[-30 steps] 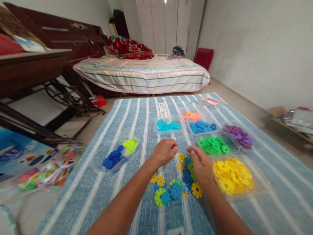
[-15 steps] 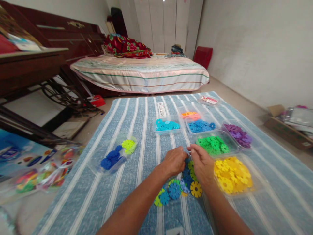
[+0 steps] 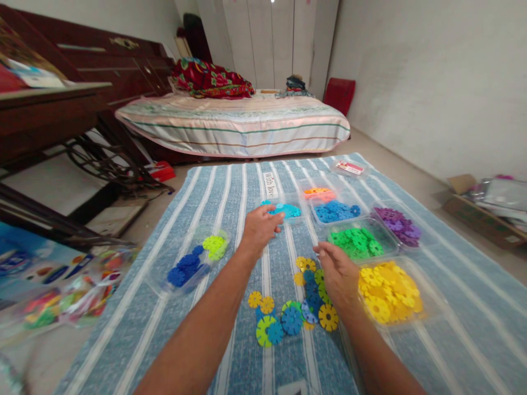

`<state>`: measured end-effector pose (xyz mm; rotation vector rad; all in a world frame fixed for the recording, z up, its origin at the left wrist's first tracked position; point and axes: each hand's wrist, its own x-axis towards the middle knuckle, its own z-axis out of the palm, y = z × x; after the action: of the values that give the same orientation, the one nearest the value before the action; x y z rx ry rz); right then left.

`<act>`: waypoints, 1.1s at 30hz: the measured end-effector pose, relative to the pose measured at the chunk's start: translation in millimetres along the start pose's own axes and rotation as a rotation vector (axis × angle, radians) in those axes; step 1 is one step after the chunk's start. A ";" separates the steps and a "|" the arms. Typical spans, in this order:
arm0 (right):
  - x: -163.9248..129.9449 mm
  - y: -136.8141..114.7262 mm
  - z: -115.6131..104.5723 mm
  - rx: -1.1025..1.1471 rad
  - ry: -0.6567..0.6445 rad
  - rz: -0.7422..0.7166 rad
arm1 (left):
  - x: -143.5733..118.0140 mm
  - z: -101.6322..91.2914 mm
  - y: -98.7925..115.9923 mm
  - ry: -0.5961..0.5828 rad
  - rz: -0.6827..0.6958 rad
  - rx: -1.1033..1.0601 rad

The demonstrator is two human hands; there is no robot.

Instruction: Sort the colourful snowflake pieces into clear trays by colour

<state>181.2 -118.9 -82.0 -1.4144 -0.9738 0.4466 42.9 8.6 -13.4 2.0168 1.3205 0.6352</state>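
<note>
A loose pile of flat plastic snowflake discs (image 3: 293, 318), yellow, blue and green, lies on the striped blue mat (image 3: 230, 192). My right hand (image 3: 338, 276) rests palm down on the pile's right side, fingers loosely spread, nothing visibly gripped. My left hand (image 3: 259, 226) is stretched forward, its fingers bunched at the near edge of the clear tray of cyan discs (image 3: 286, 210). Whether a disc sits between those fingers is hidden.
More clear trays hold sorted discs: yellow (image 3: 387, 291), green (image 3: 358, 241), purple (image 3: 397, 222), blue (image 3: 335, 210), orange (image 3: 319, 193), and dark blue with lime (image 3: 195, 260). Toy bags (image 3: 61, 296) lie at left. A bed (image 3: 234, 123) stands beyond the mat.
My left hand left the pile and moved forward and left to the cyan tray. My right hand stayed on the pile.
</note>
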 end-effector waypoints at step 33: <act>1.2 -2.8 0.2 -0.004 -0.008 0.007 | -54.4 38.3 -3.3 -0.432 0.058 0.113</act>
<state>181.0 -118.3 -79.1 -1.4214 -0.9764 0.4560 46.6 -50.1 -44.7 2.1351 1.0597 0.1345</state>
